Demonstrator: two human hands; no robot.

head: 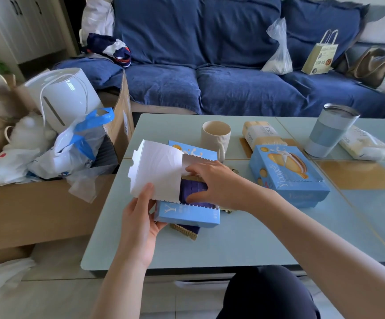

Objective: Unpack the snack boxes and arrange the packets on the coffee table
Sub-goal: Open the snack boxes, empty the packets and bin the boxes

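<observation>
Head view: left hand (140,217) holds open box (186,214); right hand (212,183) grips purple packet (192,192).

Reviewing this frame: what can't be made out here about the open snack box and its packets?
Head view only:
- Number of packets in the open box: hidden by the raised flap and the right hand.
- Right hand fingertips: tucked inside the box, grip unclear.
- Packet under the box: only a corner shows.
- Closed box: contents unseen.
- Left hand: fingers behind the box are hidden.
</observation>
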